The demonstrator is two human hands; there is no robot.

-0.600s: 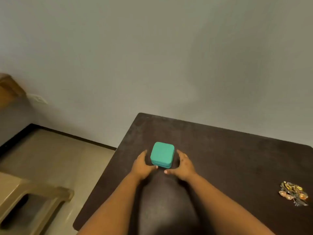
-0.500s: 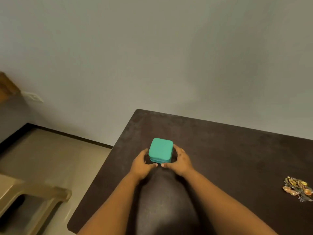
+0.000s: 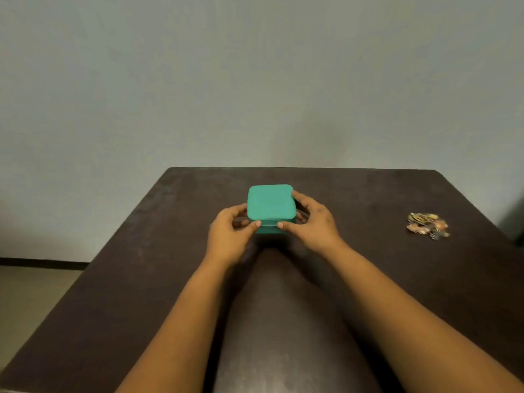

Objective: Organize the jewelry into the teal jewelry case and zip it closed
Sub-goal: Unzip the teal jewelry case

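The case [image 3: 270, 202] sits on the counter [image 3: 368, 279], toward its far edge. The left hand [image 3: 229, 234] and right hand [image 3: 313, 222] flank it. The jewelry [image 3: 427, 224] lies well apart to the right.

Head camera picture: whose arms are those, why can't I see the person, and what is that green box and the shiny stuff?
The camera sits on a person's head and looks forward and down, so you see what they see: their own two arms reaching out, never their face. There is no robot here, just bare hands.

The arms stretch over a dark brown table that stands against a plain wall. In the middle is the teal jewelry case, a small square box with rounded corners, with its lid down. The left hand grips its left side and the right hand grips its right side, with both thumbs on the front edge near the seam.

Far to the right lies a little heap of jewelry, gold and coppery bits tangled together. It is too small to tell the pieces apart. None of it has gone into the case yet.
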